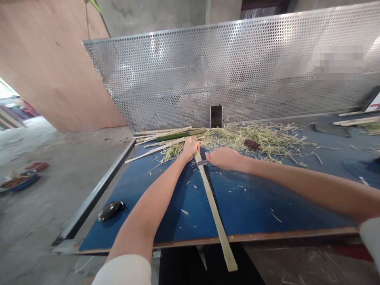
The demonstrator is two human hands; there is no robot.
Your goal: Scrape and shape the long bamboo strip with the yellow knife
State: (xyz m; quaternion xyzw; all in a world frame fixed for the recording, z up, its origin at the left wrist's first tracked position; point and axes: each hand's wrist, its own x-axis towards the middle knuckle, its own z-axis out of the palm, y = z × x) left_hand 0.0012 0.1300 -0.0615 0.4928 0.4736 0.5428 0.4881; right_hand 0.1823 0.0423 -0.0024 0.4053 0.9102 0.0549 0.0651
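A long pale bamboo strip [214, 209] lies on the blue table [255, 206], running from the table's middle out past its near edge. My left hand [190, 149] is closed round the strip's far end. My right hand [225, 158] is closed on a knife whose short grey blade [203, 162] rests against the strip's side just below my left hand. A heap of pale bamboo shavings [252, 138] lies just beyond both hands.
Several bamboo strips and a green stalk [181, 135] lie at the back left. A phone [216, 116] leans on the perforated metal screen [237, 71]. A dark red block [251, 144] sits in the shavings. A black object [110, 209] lies near the table's left edge.
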